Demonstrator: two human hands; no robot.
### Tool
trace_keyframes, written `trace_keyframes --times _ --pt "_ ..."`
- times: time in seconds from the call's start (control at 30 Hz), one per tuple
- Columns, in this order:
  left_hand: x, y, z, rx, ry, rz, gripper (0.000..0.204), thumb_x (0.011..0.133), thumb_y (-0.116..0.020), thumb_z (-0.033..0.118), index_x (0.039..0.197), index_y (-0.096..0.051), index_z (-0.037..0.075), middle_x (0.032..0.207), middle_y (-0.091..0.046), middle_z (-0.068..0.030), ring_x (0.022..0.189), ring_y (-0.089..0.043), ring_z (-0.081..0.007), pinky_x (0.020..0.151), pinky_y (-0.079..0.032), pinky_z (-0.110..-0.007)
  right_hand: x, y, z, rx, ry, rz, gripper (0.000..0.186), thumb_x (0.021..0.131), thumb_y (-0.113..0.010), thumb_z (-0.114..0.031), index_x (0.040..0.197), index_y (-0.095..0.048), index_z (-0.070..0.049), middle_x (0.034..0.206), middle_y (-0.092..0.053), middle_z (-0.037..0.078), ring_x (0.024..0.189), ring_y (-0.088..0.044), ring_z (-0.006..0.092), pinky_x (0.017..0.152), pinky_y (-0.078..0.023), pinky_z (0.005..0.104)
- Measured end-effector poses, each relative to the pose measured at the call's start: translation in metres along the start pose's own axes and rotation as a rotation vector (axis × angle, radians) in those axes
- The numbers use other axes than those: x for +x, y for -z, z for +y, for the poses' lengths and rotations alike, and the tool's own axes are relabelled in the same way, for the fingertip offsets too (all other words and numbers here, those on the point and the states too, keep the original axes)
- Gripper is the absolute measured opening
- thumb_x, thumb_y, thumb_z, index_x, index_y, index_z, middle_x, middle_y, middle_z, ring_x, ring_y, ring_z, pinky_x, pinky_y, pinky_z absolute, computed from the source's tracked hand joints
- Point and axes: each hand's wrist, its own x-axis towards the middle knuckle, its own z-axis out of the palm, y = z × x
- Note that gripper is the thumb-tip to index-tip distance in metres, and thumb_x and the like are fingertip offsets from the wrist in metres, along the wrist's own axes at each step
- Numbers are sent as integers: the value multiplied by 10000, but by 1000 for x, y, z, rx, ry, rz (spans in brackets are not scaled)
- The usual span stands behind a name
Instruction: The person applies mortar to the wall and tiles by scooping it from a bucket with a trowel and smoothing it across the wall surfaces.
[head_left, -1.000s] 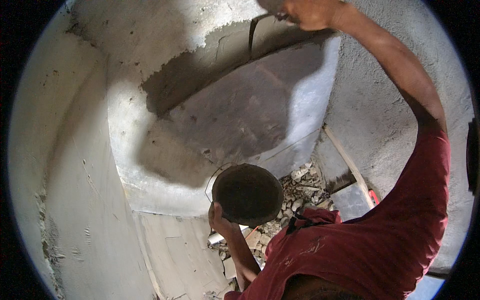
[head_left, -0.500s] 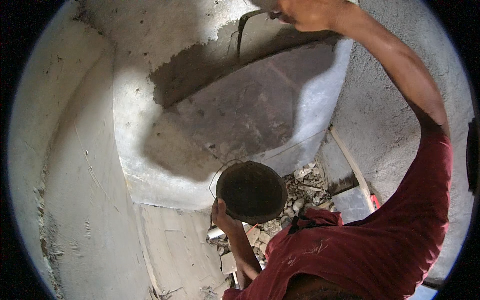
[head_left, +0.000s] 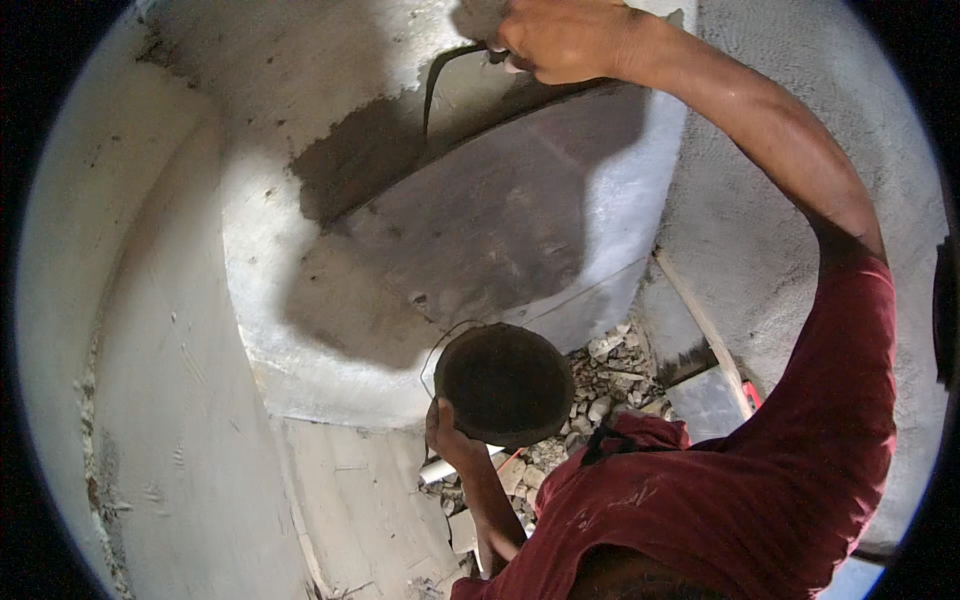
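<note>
Low in the middle of the view: a bucket (head_left: 515, 437), dark, round, tilted so its mouth faces the camera. Looks dull and grimy, with a thin wire handle (head_left: 431, 351) arcing off its upper left. Left hand (head_left: 452, 437) grasps the rim at lower left, thumb over the edge. Right hand (head_left: 570, 40) is up at the wall, fingers clenched on a tool (head_left: 430, 88); what shows is a thin, dark, curved edge lying against a grey damp patch (head_left: 365, 150). Rest of the tool's shape: can't tell. Patch has a ragged top and a cleaner lower border.

Lettering: pale marks on the red shirt (head_left: 700, 500), too faint to say print or smears.

Containers: bucket interior is in shadow, contents can't be made out. Stone rubble (head_left: 600, 408) lies beyond it, lower right, near a white tube (head_left: 445, 469).
</note>
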Motion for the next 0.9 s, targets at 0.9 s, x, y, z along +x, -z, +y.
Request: trace_keyframes --times 0.9 --pt "15 22 -22 52 -2 -8 377 858 -615 133 1135 -570 -119 1067 -637 -207 933 -638 -296 816 -532 -390 -70 -89 178 -142 -406 -215 242 809 -590 -276 975 -726 -163 1027 -689 99 1018 -628 264 978 -348 503"
